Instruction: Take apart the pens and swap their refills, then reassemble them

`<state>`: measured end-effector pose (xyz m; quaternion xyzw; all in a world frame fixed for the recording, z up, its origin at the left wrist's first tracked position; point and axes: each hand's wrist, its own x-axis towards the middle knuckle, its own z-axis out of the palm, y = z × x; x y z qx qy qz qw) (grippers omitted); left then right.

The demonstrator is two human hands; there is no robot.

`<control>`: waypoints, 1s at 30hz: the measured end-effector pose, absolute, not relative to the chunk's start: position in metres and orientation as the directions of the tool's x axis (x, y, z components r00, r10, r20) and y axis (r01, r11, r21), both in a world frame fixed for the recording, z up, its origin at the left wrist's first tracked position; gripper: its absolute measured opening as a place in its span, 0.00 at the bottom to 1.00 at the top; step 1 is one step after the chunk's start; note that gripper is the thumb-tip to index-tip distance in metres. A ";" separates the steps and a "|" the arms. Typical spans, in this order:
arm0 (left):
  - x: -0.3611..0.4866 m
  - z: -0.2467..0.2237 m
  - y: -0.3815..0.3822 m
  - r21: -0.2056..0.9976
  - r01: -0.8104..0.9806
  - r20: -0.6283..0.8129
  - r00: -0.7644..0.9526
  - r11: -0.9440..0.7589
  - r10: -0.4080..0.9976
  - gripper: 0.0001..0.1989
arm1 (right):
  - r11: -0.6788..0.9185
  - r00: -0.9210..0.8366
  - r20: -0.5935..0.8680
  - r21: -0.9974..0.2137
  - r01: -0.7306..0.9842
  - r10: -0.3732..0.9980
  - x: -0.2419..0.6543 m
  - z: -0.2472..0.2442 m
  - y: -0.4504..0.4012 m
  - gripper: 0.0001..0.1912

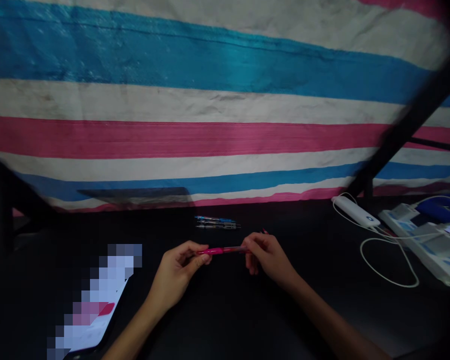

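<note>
Between my two hands lies a pink pen (222, 250) with a clear barrel, held level above the dark table. The fingers of my left hand (183, 265) pinch its pink end. At the clear end, the thumb and fingers of my right hand (264, 252) are closed on the pen. A small pinkish-red tip (264, 231) shows just behind my right hand; what it belongs to is hidden. Several pens (217, 223), blue and grey with clear barrels, rest side by side on the table beyond my hands.
A lit phone (101, 310), partly pixelated, lies at the left. At the right are a white power strip (422, 245) with plugs, a white device (355, 212) and looping white cables (390, 286). Behind the black table (217, 310) hangs a striped tarp (210, 140), with dark frame bars (408, 122) at the sides.
</note>
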<state>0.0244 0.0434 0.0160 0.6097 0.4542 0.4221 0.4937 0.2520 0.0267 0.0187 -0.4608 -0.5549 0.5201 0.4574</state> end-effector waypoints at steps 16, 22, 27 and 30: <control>0.024 0.014 0.044 0.984 0.149 0.055 0.240 -0.093 0.969 0.09 | -0.027 -0.156 -0.049 -0.990 0.140 0.987 0.252 0.017 0.027 0.20; 0.022 0.016 0.045 0.984 0.133 0.083 0.239 -0.117 0.967 0.08 | 0.086 -0.136 0.081 -0.996 0.037 0.987 0.256 0.020 0.029 0.13; 0.020 0.015 0.043 0.968 0.185 0.127 0.221 -0.169 0.967 0.07 | -0.115 -0.169 -0.094 -0.986 -0.117 0.981 0.254 0.023 0.026 0.10; 0.021 0.014 0.040 0.919 0.309 0.185 0.212 -0.245 0.960 0.07 | -0.298 -0.272 -0.229 -0.921 -0.249 0.935 0.254 0.020 0.026 0.10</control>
